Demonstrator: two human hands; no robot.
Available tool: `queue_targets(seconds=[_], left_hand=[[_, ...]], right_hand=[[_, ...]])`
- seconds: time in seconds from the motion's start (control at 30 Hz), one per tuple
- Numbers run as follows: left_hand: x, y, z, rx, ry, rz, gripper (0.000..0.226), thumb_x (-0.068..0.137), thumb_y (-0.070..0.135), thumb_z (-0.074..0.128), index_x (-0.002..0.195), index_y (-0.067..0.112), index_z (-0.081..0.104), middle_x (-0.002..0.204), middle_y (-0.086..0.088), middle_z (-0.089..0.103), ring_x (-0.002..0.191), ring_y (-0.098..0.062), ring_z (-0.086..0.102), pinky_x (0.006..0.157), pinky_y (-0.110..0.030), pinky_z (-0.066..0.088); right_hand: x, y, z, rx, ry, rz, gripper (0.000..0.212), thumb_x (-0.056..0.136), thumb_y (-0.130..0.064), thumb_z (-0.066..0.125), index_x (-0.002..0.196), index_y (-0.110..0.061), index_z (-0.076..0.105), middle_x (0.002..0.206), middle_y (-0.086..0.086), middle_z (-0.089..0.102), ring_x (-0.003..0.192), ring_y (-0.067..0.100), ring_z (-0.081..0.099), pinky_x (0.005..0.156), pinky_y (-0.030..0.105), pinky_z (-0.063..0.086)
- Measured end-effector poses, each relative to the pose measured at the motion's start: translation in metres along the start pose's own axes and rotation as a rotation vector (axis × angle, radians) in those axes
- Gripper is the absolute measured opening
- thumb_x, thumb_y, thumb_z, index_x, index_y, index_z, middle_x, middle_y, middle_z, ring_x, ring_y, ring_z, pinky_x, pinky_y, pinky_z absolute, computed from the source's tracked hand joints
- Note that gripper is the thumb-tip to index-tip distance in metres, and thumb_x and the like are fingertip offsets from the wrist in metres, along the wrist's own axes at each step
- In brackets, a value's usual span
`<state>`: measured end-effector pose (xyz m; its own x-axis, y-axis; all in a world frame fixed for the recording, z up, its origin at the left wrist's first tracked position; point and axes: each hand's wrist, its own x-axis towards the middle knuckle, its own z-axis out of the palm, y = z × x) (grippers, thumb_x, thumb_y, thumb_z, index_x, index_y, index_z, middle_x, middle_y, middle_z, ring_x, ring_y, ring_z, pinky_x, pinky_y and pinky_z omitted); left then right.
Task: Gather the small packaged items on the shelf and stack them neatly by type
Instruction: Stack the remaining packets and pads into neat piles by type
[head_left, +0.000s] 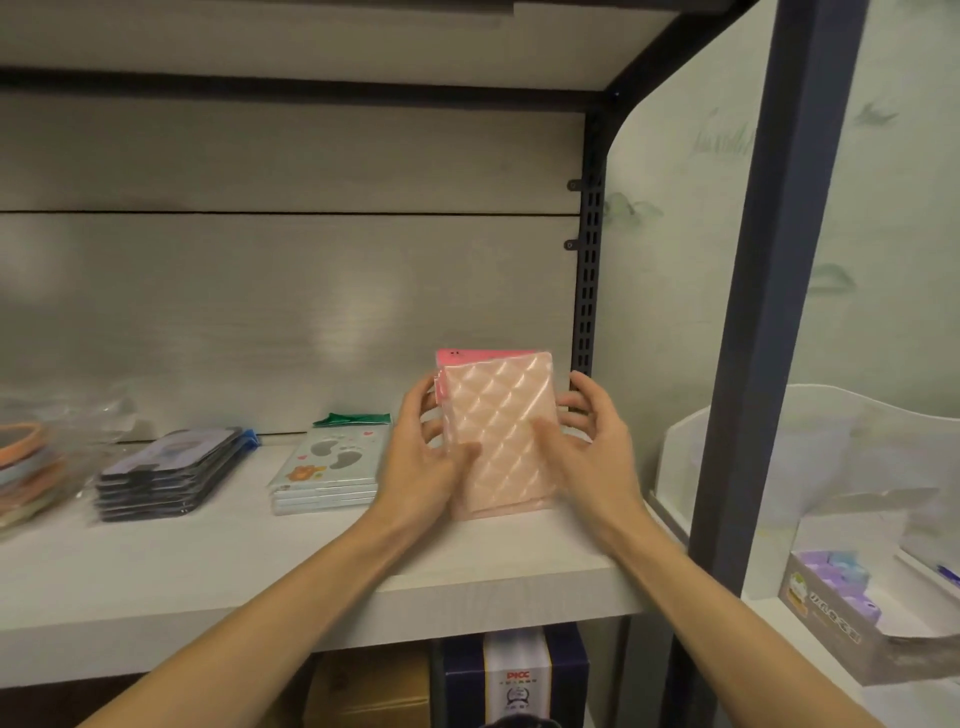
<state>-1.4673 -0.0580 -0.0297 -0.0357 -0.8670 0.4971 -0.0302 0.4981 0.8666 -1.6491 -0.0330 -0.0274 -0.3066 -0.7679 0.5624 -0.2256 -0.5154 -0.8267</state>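
A bundle of quilted peach and pink packets (501, 415) stands upright on its lower edge on the white shelf (260, 587), near the right post. My left hand (423, 457) grips its left side, thumb across the front. My right hand (587, 447) holds its right side, thumb on the front and fingers behind. To the left lie a flat stack of pale footprint-print packets (332, 467) and a stack of dark packets (171, 475).
Orange and pale rings in clear bags (31, 467) sit at the far left. A dark metal upright (763, 312) bounds the shelf on the right. Beyond it stand a white bin (691, 452) and a box of purple items (841, 597). Boxes (514, 675) sit below.
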Motion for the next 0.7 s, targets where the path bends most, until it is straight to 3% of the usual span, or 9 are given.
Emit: queue_targets(seconds=[0.17, 0.27, 0.37, 0.47, 0.57, 0.7], left_hand=[[-0.007, -0.003, 0.000, 0.190, -0.036, 0.201, 0.069, 0.087, 0.005, 0.071, 0.144, 0.030, 0.044, 0.136, 0.011, 0.053, 0.127, -0.011, 0.055, 0.098, -0.040, 0.055], [-0.005, -0.006, -0.004, 0.201, -0.019, 0.206, 0.060, 0.083, 0.011, 0.070, 0.137, 0.030, 0.050, 0.132, 0.010, 0.055, 0.126, -0.012, 0.055, 0.103, -0.046, 0.052], [-0.004, -0.006, -0.006, 0.143, -0.026, 0.170, 0.051, 0.087, -0.001, 0.070, 0.128, 0.025, 0.054, 0.128, 0.004, 0.061, 0.123, -0.014, 0.059, 0.103, -0.046, 0.051], [-0.005, -0.003, -0.006, 0.060, -0.049, 0.135, 0.046, 0.092, -0.004, 0.065, 0.127, 0.024, 0.053, 0.127, 0.007, 0.064, 0.124, -0.012, 0.059, 0.105, -0.039, 0.050], [-0.003, -0.005, -0.006, 0.034, -0.045, 0.120, 0.043, 0.096, 0.005, 0.065, 0.130, 0.028, 0.052, 0.127, 0.012, 0.065, 0.122, -0.011, 0.060, 0.105, -0.043, 0.051], [-0.001, -0.004, -0.005, -0.045, -0.031, 0.076, 0.042, 0.099, 0.000, 0.058, 0.135, 0.020, 0.051, 0.132, 0.005, 0.064, 0.123, -0.014, 0.060, 0.105, -0.035, 0.051]], right_hand=[[0.010, -0.017, 0.000, -0.064, 0.049, -0.071, 0.040, 0.086, -0.034, 0.079, 0.121, -0.021, 0.066, 0.110, -0.007, 0.071, 0.097, 0.006, 0.066, 0.085, 0.030, 0.057], [0.013, -0.021, 0.001, -0.079, 0.075, -0.095, 0.030, 0.080, -0.038, 0.083, 0.102, -0.022, 0.071, 0.094, -0.008, 0.074, 0.087, 0.010, 0.068, 0.081, 0.032, 0.057], [0.013, -0.026, 0.001, -0.056, 0.099, -0.102, 0.028, 0.078, -0.042, 0.083, 0.092, -0.020, 0.072, 0.087, -0.002, 0.074, 0.082, 0.016, 0.069, 0.078, 0.033, 0.058], [0.020, -0.035, 0.002, -0.011, 0.130, -0.084, 0.033, 0.078, -0.047, 0.081, 0.086, -0.016, 0.074, 0.083, 0.003, 0.074, 0.076, 0.016, 0.067, 0.073, 0.035, 0.057], [0.033, -0.040, 0.004, 0.007, 0.108, -0.040, 0.029, 0.079, -0.044, 0.082, 0.083, -0.017, 0.075, 0.082, 0.003, 0.075, 0.074, 0.010, 0.066, 0.073, 0.038, 0.058], [0.046, -0.039, 0.006, 0.073, 0.040, 0.040, 0.023, 0.078, -0.035, 0.085, 0.093, -0.021, 0.075, 0.086, 0.003, 0.075, 0.079, 0.010, 0.069, 0.077, 0.035, 0.058]])
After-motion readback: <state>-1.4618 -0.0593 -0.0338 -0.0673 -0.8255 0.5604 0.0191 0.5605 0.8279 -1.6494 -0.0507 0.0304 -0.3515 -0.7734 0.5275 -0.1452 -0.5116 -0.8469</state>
